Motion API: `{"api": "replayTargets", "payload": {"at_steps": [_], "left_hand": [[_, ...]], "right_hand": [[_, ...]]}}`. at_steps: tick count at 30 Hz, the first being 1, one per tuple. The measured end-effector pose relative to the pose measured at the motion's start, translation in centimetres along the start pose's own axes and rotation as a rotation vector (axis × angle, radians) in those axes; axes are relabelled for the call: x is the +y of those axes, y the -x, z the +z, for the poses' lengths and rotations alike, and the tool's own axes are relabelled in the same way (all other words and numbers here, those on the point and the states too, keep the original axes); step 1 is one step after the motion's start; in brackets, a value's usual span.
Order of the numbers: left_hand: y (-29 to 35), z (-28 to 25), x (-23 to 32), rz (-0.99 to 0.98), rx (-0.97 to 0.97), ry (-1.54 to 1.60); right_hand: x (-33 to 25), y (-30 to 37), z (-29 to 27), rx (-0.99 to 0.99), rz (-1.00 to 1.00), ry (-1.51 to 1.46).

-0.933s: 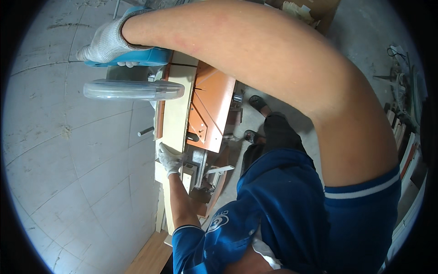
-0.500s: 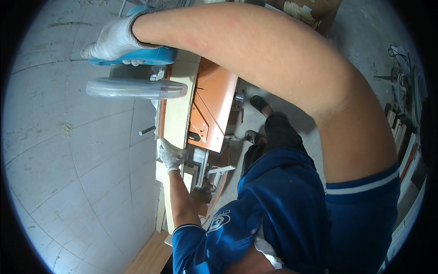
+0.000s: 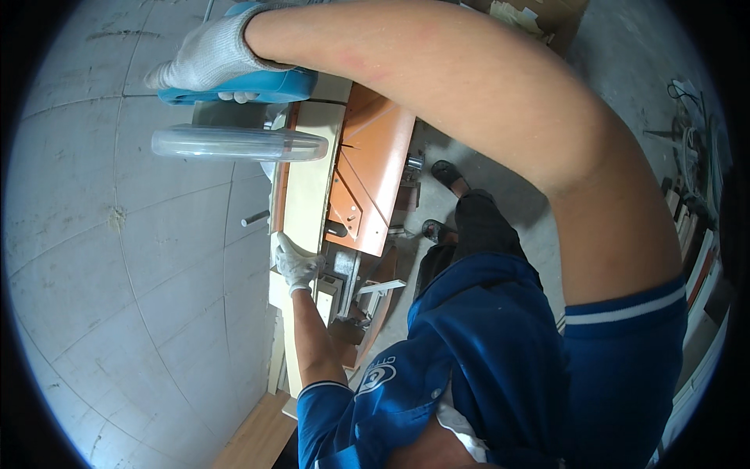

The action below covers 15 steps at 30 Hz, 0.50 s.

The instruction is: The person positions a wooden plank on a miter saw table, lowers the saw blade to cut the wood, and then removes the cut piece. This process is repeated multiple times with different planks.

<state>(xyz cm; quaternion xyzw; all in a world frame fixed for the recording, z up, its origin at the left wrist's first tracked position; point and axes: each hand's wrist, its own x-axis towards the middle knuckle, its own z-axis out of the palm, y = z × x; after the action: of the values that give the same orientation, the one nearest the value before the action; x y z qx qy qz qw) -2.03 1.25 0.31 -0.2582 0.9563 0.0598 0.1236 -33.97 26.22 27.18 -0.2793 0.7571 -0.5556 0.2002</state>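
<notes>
My right hand [image 3: 207, 59], in a pale grey knit glove, is closed round the handle of a blue power saw [image 3: 273, 86] at the upper left. Its fingertips curl out below the blue housing. A clear plastic guard [image 3: 234, 144] lies alongside the saw and overlaps a long cream board [image 3: 305, 195]; I cannot make out a blade. Farther down the same board, my left hand [image 3: 297, 266], also gloved, spans its width and grips it by the edges. My right forearm crosses the top of the view and hides part of the bench.
An orange machine table [image 3: 371, 172] adjoins the board's right side. A tiled grey wall [image 3: 156, 258] fills the left. Below the table is a metal frame [image 3: 344, 273]. A cardboard box [image 3: 558, 19] stands at the top, and long strips [image 3: 687, 234] are stacked at the right.
The whole view has shifted slightly, with the saw and board appearing a little higher and farther right. Both hands keep their holds.
</notes>
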Motion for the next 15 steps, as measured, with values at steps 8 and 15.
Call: {"api": "replayTargets", "payload": {"at_steps": [8,15], "left_hand": [[-0.1,0.3,-0.5,0.038,0.026,0.019],[-0.5,1.0,-1.2,0.016,0.000,0.011]], "right_hand": [[5.1,3.2,-0.5,-0.056,0.045,0.112],[14.5,9.2,1.3,0.123,-0.019,-0.009]]}}
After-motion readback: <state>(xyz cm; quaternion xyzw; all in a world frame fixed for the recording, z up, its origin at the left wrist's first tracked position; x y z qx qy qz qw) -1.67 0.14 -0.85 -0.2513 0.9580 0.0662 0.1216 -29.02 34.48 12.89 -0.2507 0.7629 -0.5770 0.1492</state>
